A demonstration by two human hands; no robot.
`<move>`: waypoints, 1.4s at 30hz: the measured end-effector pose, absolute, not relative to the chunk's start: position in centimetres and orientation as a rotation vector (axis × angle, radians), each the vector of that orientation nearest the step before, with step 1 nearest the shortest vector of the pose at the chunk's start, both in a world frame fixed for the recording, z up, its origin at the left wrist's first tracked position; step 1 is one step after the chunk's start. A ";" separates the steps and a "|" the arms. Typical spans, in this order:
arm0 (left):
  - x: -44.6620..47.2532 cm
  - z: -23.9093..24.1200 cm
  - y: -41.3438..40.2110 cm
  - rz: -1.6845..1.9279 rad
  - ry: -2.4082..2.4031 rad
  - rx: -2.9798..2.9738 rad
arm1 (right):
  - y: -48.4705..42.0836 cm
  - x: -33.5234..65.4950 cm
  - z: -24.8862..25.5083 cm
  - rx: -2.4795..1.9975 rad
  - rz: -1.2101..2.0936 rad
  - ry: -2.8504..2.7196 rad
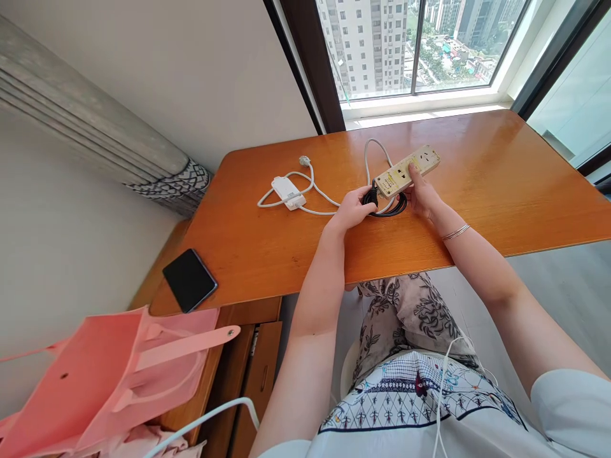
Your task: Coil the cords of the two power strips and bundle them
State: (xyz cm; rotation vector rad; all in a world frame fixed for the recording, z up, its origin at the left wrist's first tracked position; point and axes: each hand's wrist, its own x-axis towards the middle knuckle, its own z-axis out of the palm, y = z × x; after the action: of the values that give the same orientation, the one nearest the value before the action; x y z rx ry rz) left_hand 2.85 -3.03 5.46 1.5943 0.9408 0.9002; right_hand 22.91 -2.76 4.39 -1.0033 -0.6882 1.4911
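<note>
A cream power strip (408, 169) lies on the wooden desk (501, 184) with its white cord looping behind it. My right hand (422, 194) grips the strip's near end, fingers closed on it. My left hand (356, 207) is closed around a black plug (371, 194) at the strip's left end. The plug's black cable (394, 208) coils on the desk between my hands.
A white adapter (287, 191) with a white cable lies on the desk left of my hands. A black phone (189, 279) rests at the desk's near left corner. A pink bag (109, 375) sits low at the left. Behind the desk is a window.
</note>
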 end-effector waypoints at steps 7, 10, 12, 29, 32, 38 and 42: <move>3.5 4.4 -2.4 1.102 1.033 1.456 | -2.6 22.6 4.5 -1.006 1.507 -0.684; 3.6 3.9 -2.2 1.398 1.185 1.359 | -2.7 22.3 4.8 -0.972 1.400 -0.625; 3.7 3.7 -2.4 1.468 1.217 1.299 | -2.9 22.2 5.1 -0.936 1.322 -0.583; 6.4 4.5 -3.4 1.380 0.896 0.862 | -4.9 20.4 5.4 -0.905 1.433 -0.663; 6.3 4.7 -3.2 1.381 0.928 0.860 | -5.0 20.6 5.6 -0.898 1.466 -0.660; 6.1 5.0 -3.6 1.322 0.894 0.883 | -4.6 20.6 5.0 -0.838 1.429 -0.613; 6.0 4.8 -3.8 1.282 0.953 0.863 | -4.3 20.9 4.8 -0.856 1.453 -0.568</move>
State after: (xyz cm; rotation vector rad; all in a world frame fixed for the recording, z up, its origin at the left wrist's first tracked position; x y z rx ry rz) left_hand 6.02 -3.78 4.84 0.8633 0.9526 1.2817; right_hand 20.86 -4.30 4.79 -0.8564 -0.5682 1.4532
